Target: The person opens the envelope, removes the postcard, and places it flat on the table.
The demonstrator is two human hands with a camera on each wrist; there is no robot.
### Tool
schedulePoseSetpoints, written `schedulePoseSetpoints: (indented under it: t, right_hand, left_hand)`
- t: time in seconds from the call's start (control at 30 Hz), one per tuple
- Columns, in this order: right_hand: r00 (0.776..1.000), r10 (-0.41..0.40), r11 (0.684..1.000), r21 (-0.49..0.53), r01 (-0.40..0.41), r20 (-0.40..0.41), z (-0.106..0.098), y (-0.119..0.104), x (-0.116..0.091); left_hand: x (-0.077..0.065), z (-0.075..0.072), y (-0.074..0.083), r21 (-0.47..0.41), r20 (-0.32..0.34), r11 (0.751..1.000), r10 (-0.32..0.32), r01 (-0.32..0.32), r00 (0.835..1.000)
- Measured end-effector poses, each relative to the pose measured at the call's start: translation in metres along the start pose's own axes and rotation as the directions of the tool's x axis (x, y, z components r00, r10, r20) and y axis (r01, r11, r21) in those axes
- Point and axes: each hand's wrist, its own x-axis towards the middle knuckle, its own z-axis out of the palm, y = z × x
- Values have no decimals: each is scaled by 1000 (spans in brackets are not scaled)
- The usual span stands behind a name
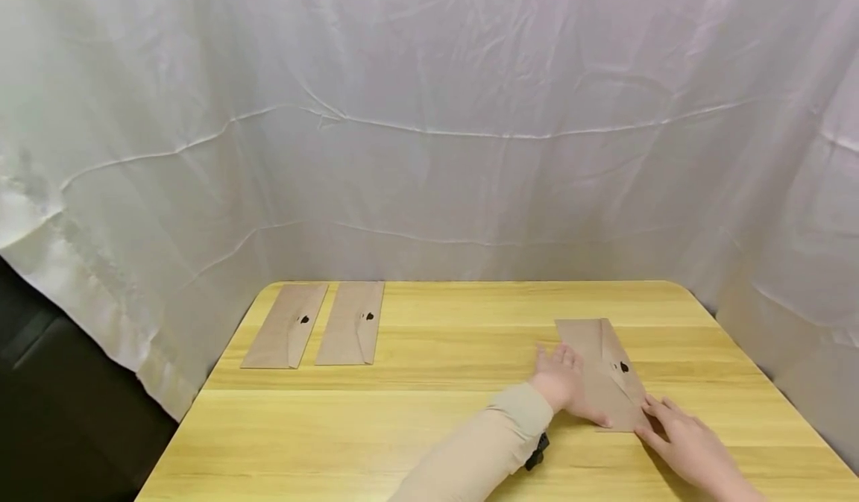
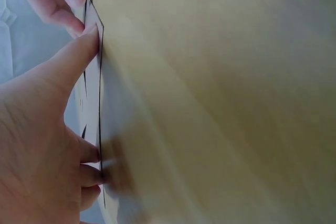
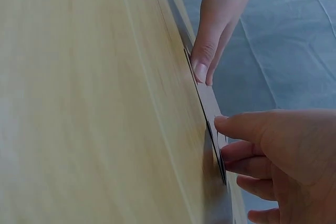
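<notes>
A pinkish-brown paper envelope [image 1: 593, 360] with a black mark on its flap lies tilted on the right part of the wooden table. My left hand [image 1: 562, 383] reaches across to its left side. Its fingers are spread along that edge, and its thumb [image 2: 84, 45] presses on the near end. At the near right corner is my right hand [image 1: 691, 442], its thumb and fingertips touching the envelope's edges. The right wrist view shows this hand [image 3: 278, 156] with fingers slightly bent beside the thin edge. The envelope's underside is hidden.
Two similar envelopes, one [image 1: 285, 327] at the far left and another [image 1: 350, 323] beside it, lie on the table [image 1: 322, 435]. A pale curtain [image 1: 456, 174] hangs behind and around the table. A dark surface [image 1: 60, 397] shows at the left.
</notes>
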Motion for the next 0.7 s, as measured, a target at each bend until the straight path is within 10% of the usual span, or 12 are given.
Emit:
schedulePoseSetpoints:
  t: [0.7]
  right_hand:
    - [998,55,998,-2,-55,-6,-7,29,-11]
  left_hand:
    - [5,-6,37,34,-9,999,-36,36,999]
